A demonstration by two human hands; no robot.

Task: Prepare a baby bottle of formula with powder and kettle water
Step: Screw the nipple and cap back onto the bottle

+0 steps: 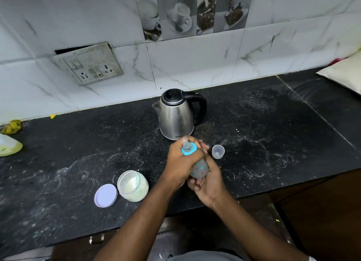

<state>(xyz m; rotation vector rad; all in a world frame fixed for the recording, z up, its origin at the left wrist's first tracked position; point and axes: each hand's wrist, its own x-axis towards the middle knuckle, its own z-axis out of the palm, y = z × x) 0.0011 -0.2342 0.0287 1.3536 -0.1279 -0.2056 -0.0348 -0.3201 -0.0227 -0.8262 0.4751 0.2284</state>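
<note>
I hold a baby bottle over the black counter, tilted away from me. My left hand wraps its blue collar and clear teat. My right hand grips the bottle's body from below. A steel kettle with black lid and handle stands just behind the hands. The open jar of white powder sits at front left, its lilac lid lying beside it. A small clear cap rests right of the bottle.
A pale green-tinted container and a yellow rag lie at the far left. A cream bag sits at the back right. A wall socket plate hangs on the tiled wall. Powder smears dust the counter.
</note>
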